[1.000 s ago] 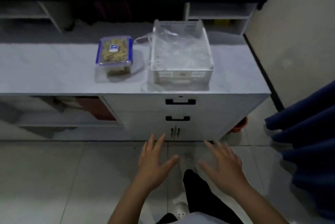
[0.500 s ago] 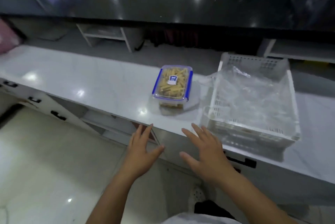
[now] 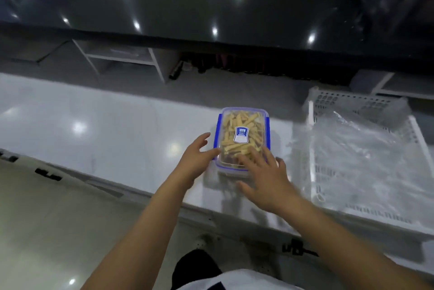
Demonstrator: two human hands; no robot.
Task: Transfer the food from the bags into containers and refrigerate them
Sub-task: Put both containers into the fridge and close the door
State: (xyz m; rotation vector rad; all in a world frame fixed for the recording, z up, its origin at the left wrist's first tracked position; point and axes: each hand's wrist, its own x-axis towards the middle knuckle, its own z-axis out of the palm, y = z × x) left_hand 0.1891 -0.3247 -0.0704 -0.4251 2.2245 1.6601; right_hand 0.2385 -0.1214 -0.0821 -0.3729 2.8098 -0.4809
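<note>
Both hands have come forward since the earlier frames, from hovering short of the desk's edge to reaching the food box itself. The left hand (image 3: 196, 160) now lies against the near left side of the box (image 3: 243, 140), fingers spread and only slightly bent, the fingertips at or just touching its wall. The right hand (image 3: 267, 178) is over the near right corner, fingers straight and laid on the lid. Neither hand has curled round the box, so both are released, not grasping.

The box stands on the white desk (image 3: 112, 130), near its front edge, just left of the white basket (image 3: 352, 217). Its clear lid is on, with blue clips (image 3: 267, 132) down along the sides, and pale stick-shaped food fills it. A crumpled clear plastic bag (image 3: 371, 155) lies in the basket; it looks empty, though the blur leaves that unsure.

By this showing, the transfer part looks done for this box: food inside, lid closed, bag cast aside. What remains, I judge, is lifting the box and taking it to the fridge, which is not in view. Whether other bags or boxes wait elsewhere cannot be told.
</note>
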